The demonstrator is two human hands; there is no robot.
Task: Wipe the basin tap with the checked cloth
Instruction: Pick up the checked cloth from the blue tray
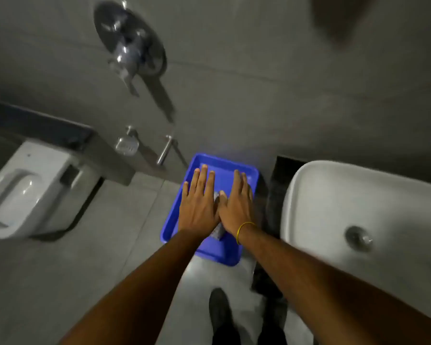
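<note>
Grey tiled floor [60,282] fills the bottom of the view, with one dark shoe [219,310] planted on it straight below the two outstretched forearms. Further out, both hands hang flat and palm-down with fingers spread, side by side with thumbs nearly touching; neither grips anything. The left hand [199,202] and the right hand [235,202], which has a yellow band [243,231] at its wrist, are held over a blue tray [169,227]. A small grey patch peeks out between and beneath the palms; it may be the checked cloth [218,232], though blur hides any pattern, and I cannot tell whether the palms touch it. To the right of the right hand sits the white basin [334,207], its drain showing; its tap is not in view. Left of the left hand is a white toilet [28,190], and beyond the fingertips the grey wall [259,83] carries a chrome mixer [130,48], a soap dish [126,145] and a bar handle. By my reckoning the wiping has not begun and this is the start: the next move calls for closing fingers on the cloth in the tray, lifting it, and turning right to find the tap.
</note>
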